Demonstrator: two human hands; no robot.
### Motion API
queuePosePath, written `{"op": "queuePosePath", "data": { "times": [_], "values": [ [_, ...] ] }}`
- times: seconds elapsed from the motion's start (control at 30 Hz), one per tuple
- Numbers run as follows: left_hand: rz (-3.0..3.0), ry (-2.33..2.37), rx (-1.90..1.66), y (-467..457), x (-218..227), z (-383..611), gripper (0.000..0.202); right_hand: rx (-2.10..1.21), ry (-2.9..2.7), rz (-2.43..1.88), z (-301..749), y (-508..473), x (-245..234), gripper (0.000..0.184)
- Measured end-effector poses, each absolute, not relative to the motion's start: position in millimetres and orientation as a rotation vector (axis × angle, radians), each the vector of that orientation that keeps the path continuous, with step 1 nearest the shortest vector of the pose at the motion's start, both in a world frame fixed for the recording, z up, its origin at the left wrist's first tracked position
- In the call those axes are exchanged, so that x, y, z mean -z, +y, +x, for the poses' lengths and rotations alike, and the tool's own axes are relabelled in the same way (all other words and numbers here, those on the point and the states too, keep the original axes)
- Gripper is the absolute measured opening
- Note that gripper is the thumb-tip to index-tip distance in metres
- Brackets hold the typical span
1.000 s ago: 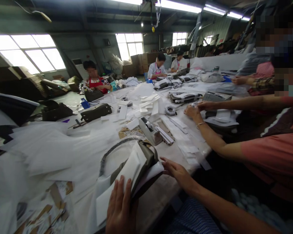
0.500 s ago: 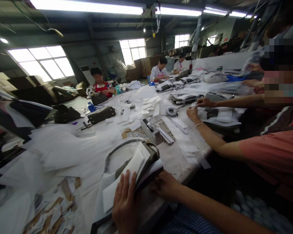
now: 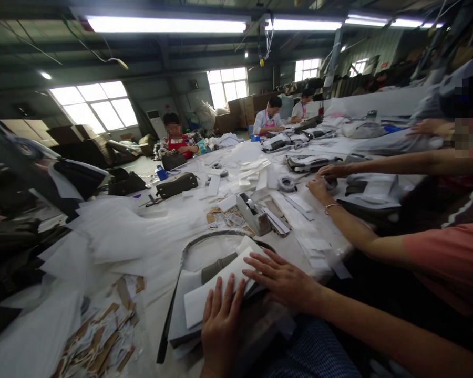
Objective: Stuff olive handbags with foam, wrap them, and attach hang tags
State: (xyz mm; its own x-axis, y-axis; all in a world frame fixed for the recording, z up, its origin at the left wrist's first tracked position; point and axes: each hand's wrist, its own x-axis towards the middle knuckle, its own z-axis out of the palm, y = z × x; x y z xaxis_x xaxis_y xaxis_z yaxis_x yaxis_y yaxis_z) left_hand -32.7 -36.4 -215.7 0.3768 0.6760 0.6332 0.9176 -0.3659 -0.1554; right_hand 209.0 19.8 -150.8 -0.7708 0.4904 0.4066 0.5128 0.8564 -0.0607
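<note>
A dark olive bag with a long strap looped out behind it lies on the table in front of me. White foam sheet covers its near side. My left hand rests on the lower part of that sheet, fingers stretched out. Across the sheet's upper right end lies my right hand, its fingers spread flat. Both hands press on the sheet and grasp nothing. The bag's near edge is partly hidden under my hands.
Behind the bag stands a grey tape dispenser. Paper tags are heaped at the left, near stacked white sheets. A co-worker's hands work at the right. An olive bag lies further back.
My right hand has come up from beside the bag's right edge onto the white sheet, its fingers now spread. My left hand stays on the sheet. The view has shifted slightly.
</note>
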Motion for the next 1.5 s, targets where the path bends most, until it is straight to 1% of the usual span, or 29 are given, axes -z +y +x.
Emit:
{"op": "queuePosePath", "data": {
  "times": [0.1,0.17,0.27,0.47,0.73,0.87,0.93,1.0,1.07,1.13,1.2,1.27,1.3,1.4,1.5],
  "values": [
    [-2.147,-1.405,0.597,-44.6,216.4,-33.5,0.055,0.062,-2.645,-0.698,208.2,30.9,169.9,0.055],
    [-2.145,-1.449,0.587,-50.0,218.6,-31.6,0.058,0.021,-2.616,-0.681,210.9,29.7,183.9,0.051],
    [-2.169,-1.488,0.593,-54.0,221.4,-27.5,0.056,-0.054,-2.582,-0.674,216.3,25.3,197.2,0.053],
    [-2.184,-1.497,0.605,-51.9,224.7,-25.8,0.045,-0.1,-2.57,-0.654,219.3,26.2,204.3,0.055],
    [-2.198,-1.393,0.439,-45.6,212.5,-15.6,0.048,-0.102,-2.546,-0.701,216.8,25.5,219.0,0.054],
    [-2.245,-1.35,0.404,-41.1,215.7,-14.5,0.046,-0.124,-2.586,-0.727,217.0,21.8,212.0,0.05],
    [-2.224,-1.382,0.456,-41.1,224.2,-14.0,0.046,-0.206,-2.616,-0.763,215.2,23.0,196.0,0.046],
    [-2.173,-1.423,0.53,-41.8,233.1,-12.6,0.046,-0.362,-2.638,-0.805,208.4,32.8,172.9,0.038],
    [-2.15,-1.436,0.56,-42.2,239.3,-11.2,0.046,-0.531,-2.616,-0.923,193.7,54.4,148.9,0.03],
    [-2.154,-1.419,0.56,-42.1,241.9,-10.6,0.046,-0.645,-2.575,-1.138,171.2,85.8,131.8,0.028],
    [-2.161,-1.408,0.56,-41.7,242.1,-10.9,0.046,-0.706,-2.574,-1.355,144.8,120.2,126.2,0.022],
    [-2.164,-1.411,0.569,-41.2,241.6,-11.6,0.047,-0.724,-2.581,-1.522,120.1,150.1,131.2,0.017],
    [-2.165,-1.413,0.575,-41.0,241.6,-11.9,0.047,-0.719,-2.569,-1.594,109.9,161.9,136.1,0.019],
    [-2.158,-1.406,0.586,-40.1,242.9,-12.3,0.047,-0.68,-2.478,-1.788,89.9,183.9,152.2,0.032],
    [-2.136,-1.379,0.604,-38.5,246.3,-12.2,0.048,-0.618,-2.368,-1.891,81.8,193.1,163.5,0.035]
  ]
}}
